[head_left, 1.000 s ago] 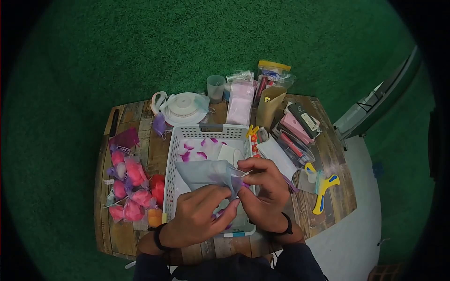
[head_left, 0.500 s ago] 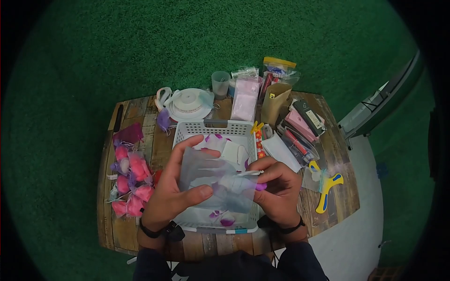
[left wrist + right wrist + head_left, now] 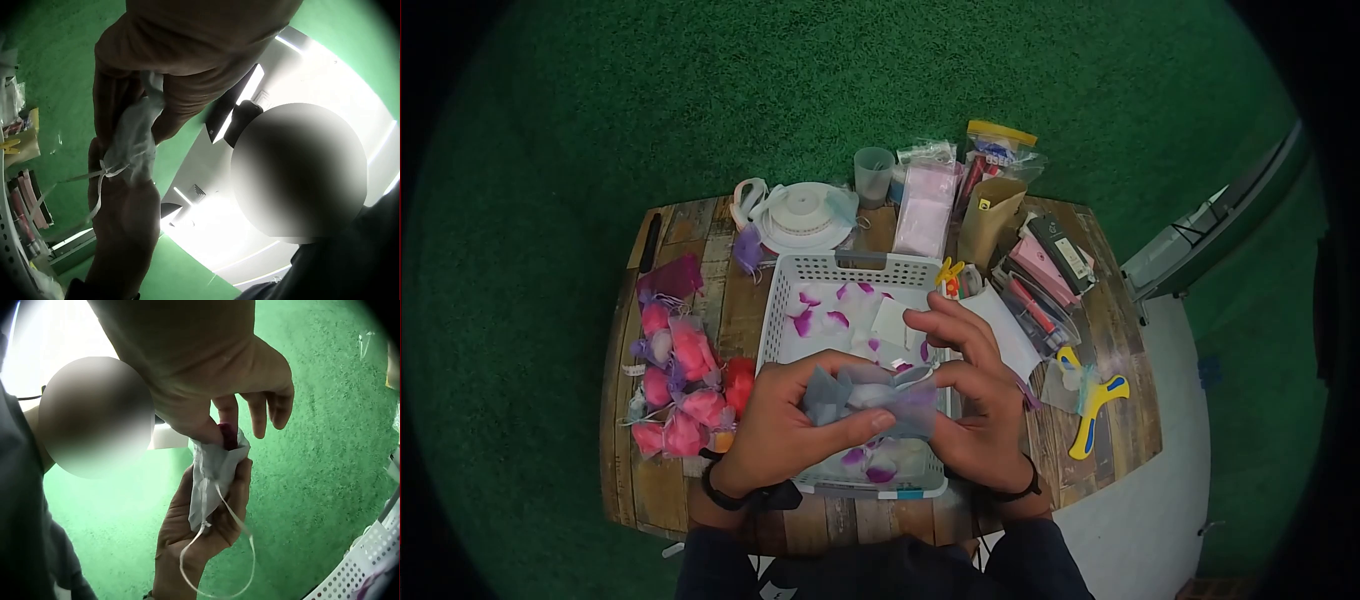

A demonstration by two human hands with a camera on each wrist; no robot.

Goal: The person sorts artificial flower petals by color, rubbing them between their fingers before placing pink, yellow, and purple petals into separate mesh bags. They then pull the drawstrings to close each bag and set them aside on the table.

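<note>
Over the white basket (image 3: 775, 330) both hands hold a small grey-blue sheer pouch (image 3: 868, 395). The left hand (image 3: 785, 425) curls round its left part, thumb across the front. At the pouch's other end the right hand (image 3: 980, 410) pinches with thumb and index finger, its other fingers raised. The right wrist view shows a dark red-purple piece (image 3: 229, 436) at the pouch's end, by the right fingertips, and a white drawstring loop (image 3: 253, 559) hanging down. White-and-purple petals (image 3: 803, 322) and a white item (image 3: 891, 322) lie in the basket.
Pink and red filled pouches (image 3: 692, 352) lie left of the basket. Behind it stand a ribbon roll (image 3: 800, 215), a translucent cup (image 3: 873, 178) and a brown paper bag (image 3: 990, 220). At the right are pink packets (image 3: 1040, 265) and a yellow-blue tool (image 3: 1090, 420).
The left hand has gone from spread fingers to gripping the pouch, which is now bunched up. The right hand's outer fingers have lifted away while its thumb and index finger stay at the pouch.
</note>
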